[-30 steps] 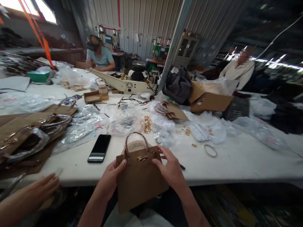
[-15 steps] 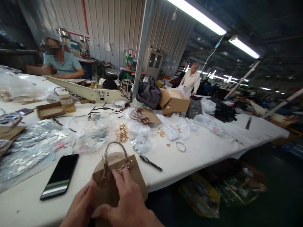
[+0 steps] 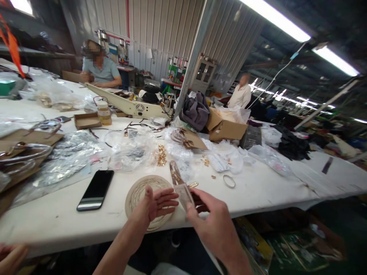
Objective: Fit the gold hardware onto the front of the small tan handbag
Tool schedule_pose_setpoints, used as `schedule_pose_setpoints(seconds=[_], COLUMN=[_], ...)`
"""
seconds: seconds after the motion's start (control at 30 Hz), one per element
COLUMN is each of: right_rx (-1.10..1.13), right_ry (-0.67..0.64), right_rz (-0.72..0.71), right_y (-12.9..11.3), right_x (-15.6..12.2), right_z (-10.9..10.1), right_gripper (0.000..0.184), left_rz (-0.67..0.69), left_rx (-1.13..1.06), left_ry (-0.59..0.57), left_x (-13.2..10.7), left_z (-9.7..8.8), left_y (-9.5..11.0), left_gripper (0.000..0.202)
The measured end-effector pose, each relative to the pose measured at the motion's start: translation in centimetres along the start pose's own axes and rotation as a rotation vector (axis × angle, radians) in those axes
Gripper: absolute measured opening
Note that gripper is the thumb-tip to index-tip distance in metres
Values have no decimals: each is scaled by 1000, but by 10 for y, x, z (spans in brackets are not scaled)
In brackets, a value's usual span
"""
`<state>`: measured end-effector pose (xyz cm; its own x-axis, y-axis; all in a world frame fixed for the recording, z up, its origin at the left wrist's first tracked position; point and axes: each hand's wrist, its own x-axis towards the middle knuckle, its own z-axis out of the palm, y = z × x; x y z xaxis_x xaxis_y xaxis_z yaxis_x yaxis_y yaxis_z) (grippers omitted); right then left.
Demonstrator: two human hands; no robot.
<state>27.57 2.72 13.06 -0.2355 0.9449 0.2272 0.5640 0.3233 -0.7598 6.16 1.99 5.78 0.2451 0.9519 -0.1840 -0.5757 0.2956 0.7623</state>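
My right hand [image 3: 213,221] is closed in a pinch on a narrow brown strap piece [image 3: 179,185] with gold fittings and a clear plastic wrap, held upright over the table's near edge. My left hand [image 3: 156,204] has its fingers stretched out flat beside that piece, their tips close to it, with nothing in them. It hovers over a round coil of pale cord [image 3: 137,193] lying on the white table [image 3: 286,187]. The brown handbag from before is not in view.
A black phone [image 3: 96,190] lies left of the coil. Plastic bags, gold hardware [image 3: 161,154], a metal ring [image 3: 229,181], cardboard boxes [image 3: 226,128] and brown bag panels [image 3: 25,143] crowd the table. Another person's hand [image 3: 10,256] shows at bottom left; two people are farther off.
The brown handbag that both hands held has gone from view. My right hand now pinches a strap piece, my left hand has opened, and the camera has swung back left.
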Motion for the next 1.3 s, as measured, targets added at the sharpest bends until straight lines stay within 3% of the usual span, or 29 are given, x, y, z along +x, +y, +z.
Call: schedule_pose_setpoints(seconds=[0.17,0.3,0.5,0.6,0.73,0.87,1.07,1.3], right_rx=[156,501,856,978,1099,1123,1074,1192], right_ry=[80,151,133,62,38,42,-133,-122], right_rz=[248,427,360,349,365,390,507,529], right_y=[36,54,67,68,64,67,83,73], right_x=[12,3,0,5,10,12,14,16], right_z=[-74,-99,-67,-46,-26,-16,-5,3], right_gripper=[53,64,47,49,56,62,79,78], left_rz=[287,352,285,247,237,242,215,169], left_rx=[266,415,365,356,368,397,391,352], left_ry=[198,316,167,111,134,117,124,141], left_x=[-12,-18,-6,-7,-15,-21,-29,-33], left_z=[6,-4,-1,3,-6,-20,-28,-33], left_y=[21,29,19,18,16,13,10,4], left_gripper=[60,50,55,48,46,44,40,43])
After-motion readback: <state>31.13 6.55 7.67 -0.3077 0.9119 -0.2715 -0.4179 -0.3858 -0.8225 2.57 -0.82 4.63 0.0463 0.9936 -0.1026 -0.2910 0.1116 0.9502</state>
